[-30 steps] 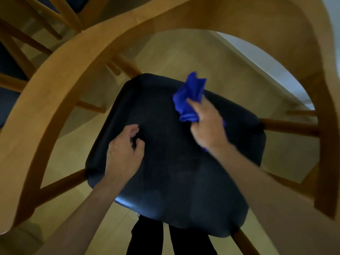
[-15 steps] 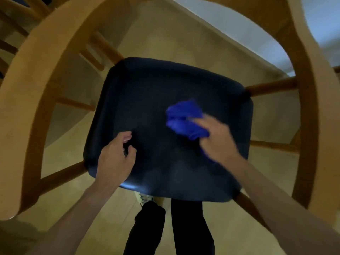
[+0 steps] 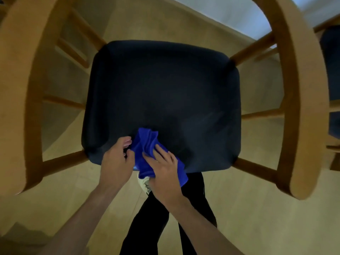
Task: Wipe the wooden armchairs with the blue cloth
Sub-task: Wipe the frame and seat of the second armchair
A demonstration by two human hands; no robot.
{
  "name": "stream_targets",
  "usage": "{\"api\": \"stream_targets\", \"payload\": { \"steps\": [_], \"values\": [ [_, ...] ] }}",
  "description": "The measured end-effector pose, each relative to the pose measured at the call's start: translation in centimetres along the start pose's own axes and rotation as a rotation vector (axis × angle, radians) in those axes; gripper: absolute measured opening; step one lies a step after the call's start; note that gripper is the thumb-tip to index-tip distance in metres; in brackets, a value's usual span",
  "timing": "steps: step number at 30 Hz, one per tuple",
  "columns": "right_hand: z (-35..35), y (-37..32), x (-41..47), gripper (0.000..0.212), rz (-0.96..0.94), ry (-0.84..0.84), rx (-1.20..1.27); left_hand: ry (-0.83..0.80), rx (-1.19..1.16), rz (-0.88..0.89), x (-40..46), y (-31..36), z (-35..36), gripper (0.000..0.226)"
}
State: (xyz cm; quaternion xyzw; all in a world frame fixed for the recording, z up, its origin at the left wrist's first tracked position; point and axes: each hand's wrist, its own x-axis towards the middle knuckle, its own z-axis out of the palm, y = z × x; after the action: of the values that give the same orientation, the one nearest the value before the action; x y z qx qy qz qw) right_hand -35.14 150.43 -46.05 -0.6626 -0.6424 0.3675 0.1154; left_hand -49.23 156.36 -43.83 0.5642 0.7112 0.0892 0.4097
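Blue cloth [image 3: 147, 144] lies bunched at the near front edge of the dark seat [image 3: 165, 92], part hanging over it, between the two hands. Left hand [image 3: 117, 159] sits just left, fingers curled at the cloth's edge; whether it pinches the fabric I cannot tell. Right hand [image 3: 163, 168] presses flat on top, fingers straight, so it looks the nearer hand; unwiped seat and wooden armrests [image 3: 301, 100] lie ahead and outward.
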Motion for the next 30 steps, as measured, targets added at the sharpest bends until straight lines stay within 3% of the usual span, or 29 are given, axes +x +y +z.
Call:
{"api": "stream_targets", "payload": {
  "steps": [4,9,13,17,20,24,27,30],
  "values": [
    [-3.4,1.7,0.9,0.064,0.044,0.126,0.324,-0.002,-0.013,-0.009,-2.0,-1.2,0.3,0.034],
    [-12.1,9.1,3.1,0.063,0.336,0.421,0.219,0.011,-0.009,0.03,-3.8,-1.7,1.2,0.033],
    [-13.5,12.0,3.9,0.056,0.518,0.395,0.059,0.002,-0.001,0.051,-4.4,-1.8,1.7,0.033],
    [-5.2,5.0,0.0,0.069,0.292,0.184,0.048,0.009,0.01,0.042,-4.9,-1.9,2.1,0.034],
    [-1.5,1.4,-2.2,0.064,0.167,0.053,0.11,0.011,0.044,0.036,-5.3,-1.6,2.4,0.035],
    [-5.2,4.2,-1.4,0.071,0.237,0.124,0.377,0.002,0.061,0.042,-5.3,-1.0,2.6,0.035],
    [-9.9,8.4,-0.6,0.068,0.3,0.299,0.289,0.005,0.064,0.042,-5.1,-0.1,2.9,0.035],
    [-13.1,13.0,0.4,0.054,0.505,0.465,0.19,0.038,0.051,0.047,-4.7,0.7,3.4,0.034]
  ]
}}
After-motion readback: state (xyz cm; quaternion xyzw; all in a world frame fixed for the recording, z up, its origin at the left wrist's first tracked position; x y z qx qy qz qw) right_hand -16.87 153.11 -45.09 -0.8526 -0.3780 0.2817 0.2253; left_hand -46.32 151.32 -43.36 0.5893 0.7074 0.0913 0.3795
